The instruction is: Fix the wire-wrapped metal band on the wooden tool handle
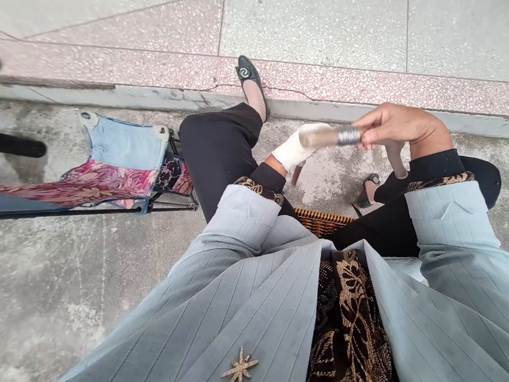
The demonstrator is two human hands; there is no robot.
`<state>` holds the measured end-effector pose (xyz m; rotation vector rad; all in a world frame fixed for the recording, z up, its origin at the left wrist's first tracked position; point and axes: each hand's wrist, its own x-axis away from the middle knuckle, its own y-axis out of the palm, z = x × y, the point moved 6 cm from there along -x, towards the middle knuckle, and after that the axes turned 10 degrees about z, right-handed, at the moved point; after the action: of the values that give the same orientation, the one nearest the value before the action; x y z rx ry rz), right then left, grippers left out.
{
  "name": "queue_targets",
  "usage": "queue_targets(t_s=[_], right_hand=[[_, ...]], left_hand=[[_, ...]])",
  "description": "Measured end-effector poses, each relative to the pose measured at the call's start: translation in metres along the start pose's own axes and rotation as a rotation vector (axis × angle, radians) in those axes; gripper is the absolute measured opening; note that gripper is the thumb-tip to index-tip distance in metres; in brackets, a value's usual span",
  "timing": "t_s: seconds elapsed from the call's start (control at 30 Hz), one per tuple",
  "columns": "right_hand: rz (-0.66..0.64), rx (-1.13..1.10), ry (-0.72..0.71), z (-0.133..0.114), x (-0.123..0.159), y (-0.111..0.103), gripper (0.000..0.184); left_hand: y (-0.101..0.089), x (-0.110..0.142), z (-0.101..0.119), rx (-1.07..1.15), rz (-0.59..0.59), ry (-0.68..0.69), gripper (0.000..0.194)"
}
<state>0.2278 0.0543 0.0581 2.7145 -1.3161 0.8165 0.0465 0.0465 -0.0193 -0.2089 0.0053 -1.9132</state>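
My right hand is bare and closed around one end of a light-brown stick with silvery wire wound round it near my fingers. The stick's far end is smeared by motion and passes in front of my left hand, which wears a white knitted glove. The left fingers are mostly hidden behind the stick, so I cannot tell whether they grip anything. A short brown piece shows just below the glove. Another brown, rounded piece shows below my right hand; whether either piece is held is unclear.
Woven wicker shows between my black-trousered legs. On the left stands a folding chair with denim and pink floral cloth. A dark bar juts in at the left edge. Ahead, a low concrete step borders pink and grey terrazzo paving.
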Motion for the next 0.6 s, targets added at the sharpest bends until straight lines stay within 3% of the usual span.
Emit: queue_targets(t_s=[0.07,0.13,0.33,0.4,0.5,0.6], right_hand=[[0.16,-0.132,-0.141,-0.008,-0.001,-0.011,0.032],[0.271,-0.224,-0.195,-0.008,-0.005,-0.018,0.034],[0.468,-0.242,-0.096,0.004,-0.02,-0.016,0.033],[0.56,-0.118,-0.014,0.007,-0.022,-0.016,0.026],[0.673,0.311,0.099,0.009,-0.025,-0.018,0.02],[0.582,0.721,0.15,0.016,-0.033,-0.013,0.018]], left_hand=[[0.003,0.001,-0.004,0.048,-0.045,-0.043,0.027],[0.008,0.005,-0.004,0.041,-0.127,-0.069,0.025],[0.017,0.015,0.009,-0.166,-0.241,-0.017,0.021],[0.019,0.015,0.008,-0.249,-0.28,-0.011,0.021],[0.021,0.013,0.008,-0.378,-0.299,0.07,0.023],[0.024,0.013,0.01,-0.459,-0.319,0.163,0.023]])
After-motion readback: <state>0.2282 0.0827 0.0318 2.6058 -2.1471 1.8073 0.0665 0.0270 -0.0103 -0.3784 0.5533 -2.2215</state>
